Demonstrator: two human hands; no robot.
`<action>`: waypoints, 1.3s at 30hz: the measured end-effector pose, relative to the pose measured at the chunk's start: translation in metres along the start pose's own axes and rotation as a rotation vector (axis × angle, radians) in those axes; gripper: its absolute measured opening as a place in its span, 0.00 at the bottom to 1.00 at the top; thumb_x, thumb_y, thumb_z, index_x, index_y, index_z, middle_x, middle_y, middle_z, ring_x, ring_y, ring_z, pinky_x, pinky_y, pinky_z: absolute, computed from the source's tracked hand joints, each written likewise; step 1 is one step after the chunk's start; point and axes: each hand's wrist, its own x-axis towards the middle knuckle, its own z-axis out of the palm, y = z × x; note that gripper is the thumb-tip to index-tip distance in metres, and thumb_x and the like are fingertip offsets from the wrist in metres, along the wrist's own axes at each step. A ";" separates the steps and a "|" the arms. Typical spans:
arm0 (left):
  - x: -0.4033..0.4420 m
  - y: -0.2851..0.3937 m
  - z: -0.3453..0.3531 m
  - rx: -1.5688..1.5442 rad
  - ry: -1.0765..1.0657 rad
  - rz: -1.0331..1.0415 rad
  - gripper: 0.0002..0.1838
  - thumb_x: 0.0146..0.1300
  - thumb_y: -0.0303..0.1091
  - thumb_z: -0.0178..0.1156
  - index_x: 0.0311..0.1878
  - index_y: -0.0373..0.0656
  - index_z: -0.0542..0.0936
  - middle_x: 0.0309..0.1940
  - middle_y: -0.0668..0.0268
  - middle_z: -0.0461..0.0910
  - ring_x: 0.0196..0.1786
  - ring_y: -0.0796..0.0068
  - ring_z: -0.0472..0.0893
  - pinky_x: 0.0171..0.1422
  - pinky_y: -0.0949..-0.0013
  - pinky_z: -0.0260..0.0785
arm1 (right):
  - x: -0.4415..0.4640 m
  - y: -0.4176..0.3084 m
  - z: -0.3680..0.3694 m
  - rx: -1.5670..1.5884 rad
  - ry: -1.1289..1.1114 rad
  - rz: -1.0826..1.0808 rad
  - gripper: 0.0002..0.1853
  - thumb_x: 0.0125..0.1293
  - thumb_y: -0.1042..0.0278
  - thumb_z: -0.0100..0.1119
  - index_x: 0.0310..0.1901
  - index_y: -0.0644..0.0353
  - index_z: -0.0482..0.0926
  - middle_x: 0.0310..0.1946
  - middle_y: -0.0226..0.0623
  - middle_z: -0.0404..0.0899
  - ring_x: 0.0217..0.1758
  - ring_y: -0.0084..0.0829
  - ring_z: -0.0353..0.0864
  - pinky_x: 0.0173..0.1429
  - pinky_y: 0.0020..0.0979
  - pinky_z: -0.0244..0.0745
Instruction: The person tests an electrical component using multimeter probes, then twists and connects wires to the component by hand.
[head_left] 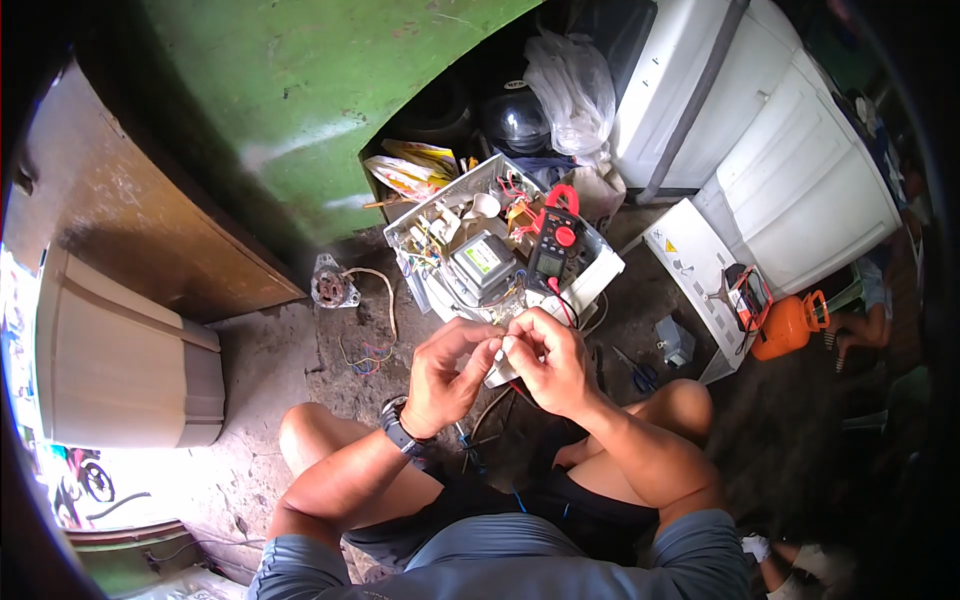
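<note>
My left hand (447,372), with a dark watch on its wrist, and my right hand (548,362) meet fingertip to fingertip. Both are closed in a pinch, around something too small to make out; a tiny white bit shows between the thumbs. Just beyond them is an opened metal appliance case (606,272), full of wires and parts. Inside it I see a boxy transformer (482,264) with a green-and-white label. A red and black clamp meter (552,243) leans on the case's right side, with a red test lead plugged in.
A small motor (332,284) with a coiled wire lies on the left floor. On the right are scissors (640,373), a small grey box (675,341), a white panel (690,262) and an orange container (790,327). A green panel (300,90) stands behind. Other people's limbs show at far right.
</note>
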 end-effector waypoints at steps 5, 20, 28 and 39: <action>-0.001 -0.006 0.000 0.049 -0.020 0.009 0.07 0.72 0.25 0.63 0.50 0.35 0.84 0.41 0.66 0.82 0.43 0.79 0.81 0.50 0.73 0.74 | 0.003 -0.001 -0.009 0.394 -0.188 0.259 0.04 0.77 0.70 0.54 0.43 0.60 0.75 0.25 0.27 0.77 0.23 0.13 0.72 0.27 0.19 0.67; 0.002 -0.005 -0.005 -0.608 -0.034 -0.450 0.09 0.73 0.32 0.63 0.50 0.37 0.84 0.42 0.63 0.86 0.43 0.76 0.82 0.51 0.70 0.75 | 0.014 -0.015 -0.033 -0.709 -0.083 -0.618 0.16 0.57 0.74 0.72 0.49 0.57 0.83 0.41 0.31 0.78 0.36 0.31 0.84 0.40 0.32 0.82; 0.002 -0.006 -0.003 -0.523 -0.029 -0.386 0.09 0.71 0.29 0.66 0.50 0.37 0.85 0.43 0.64 0.87 0.44 0.75 0.85 0.49 0.71 0.77 | 0.013 -0.008 -0.029 -0.716 -0.021 -0.705 0.16 0.53 0.74 0.73 0.45 0.56 0.84 0.39 0.30 0.79 0.35 0.29 0.83 0.42 0.33 0.79; 0.001 -0.005 -0.002 -0.172 -0.006 -0.117 0.07 0.71 0.28 0.66 0.49 0.37 0.86 0.40 0.66 0.85 0.41 0.77 0.82 0.47 0.71 0.75 | 0.005 -0.004 -0.006 -0.154 0.052 -0.164 0.04 0.68 0.73 0.65 0.36 0.58 0.78 0.25 0.28 0.75 0.23 0.19 0.74 0.27 0.26 0.70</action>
